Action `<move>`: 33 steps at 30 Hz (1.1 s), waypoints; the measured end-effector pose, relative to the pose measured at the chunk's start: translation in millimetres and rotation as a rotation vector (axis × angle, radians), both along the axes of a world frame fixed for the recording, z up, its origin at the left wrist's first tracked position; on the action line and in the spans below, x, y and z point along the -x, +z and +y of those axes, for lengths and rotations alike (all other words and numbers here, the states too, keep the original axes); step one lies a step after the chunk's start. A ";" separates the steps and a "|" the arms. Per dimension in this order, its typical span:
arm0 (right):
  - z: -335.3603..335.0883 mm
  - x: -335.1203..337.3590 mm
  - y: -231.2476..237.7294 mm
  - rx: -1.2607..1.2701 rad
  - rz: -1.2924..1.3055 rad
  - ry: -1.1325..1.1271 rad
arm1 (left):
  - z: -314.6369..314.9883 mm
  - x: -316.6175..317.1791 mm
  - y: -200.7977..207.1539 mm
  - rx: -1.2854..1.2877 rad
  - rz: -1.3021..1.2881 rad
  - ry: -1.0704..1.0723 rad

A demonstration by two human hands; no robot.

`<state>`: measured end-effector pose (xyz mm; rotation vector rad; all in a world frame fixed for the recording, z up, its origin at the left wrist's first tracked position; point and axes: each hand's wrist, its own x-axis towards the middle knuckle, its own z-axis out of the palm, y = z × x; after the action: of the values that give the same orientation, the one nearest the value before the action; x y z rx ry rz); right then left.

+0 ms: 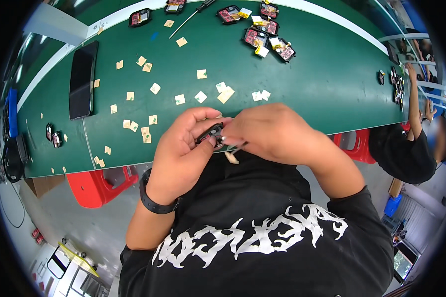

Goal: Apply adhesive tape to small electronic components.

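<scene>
Beside the right hand point(271, 132), whose blurred hold I cannot tell, a small black casing point(209, 134) sits pinched in the left hand point(180, 146), where a loosened grip could drop it past the near edge of the worktop point(312, 84).

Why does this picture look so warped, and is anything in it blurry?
In the head view, the wide fisheye lens bows the edges of the green table and leaves the corners black; also in the head view, the right hand looks smeared, perhaps motion blur, while the left hand and the small black device it holds look crisper.
</scene>
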<state>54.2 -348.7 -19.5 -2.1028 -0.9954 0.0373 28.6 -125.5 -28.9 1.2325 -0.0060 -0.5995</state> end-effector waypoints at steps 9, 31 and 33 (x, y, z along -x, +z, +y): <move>22.1 33.1 0.3 -0.137 0.543 -0.370 | -7.0 9.4 -3.7 0.035 -0.024 0.160; 19.7 7.4 7.1 -0.607 1.013 -0.567 | -0.4 -1.5 -13.5 0.324 -0.080 0.036; 17.4 5.5 8.1 -0.442 0.958 -0.561 | 1.9 -3.8 -11.8 0.303 -0.069 0.018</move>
<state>48.7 -331.3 -11.4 -1.5719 0.1578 0.4488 32.4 -123.6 -40.6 0.9576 -0.1393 -0.5186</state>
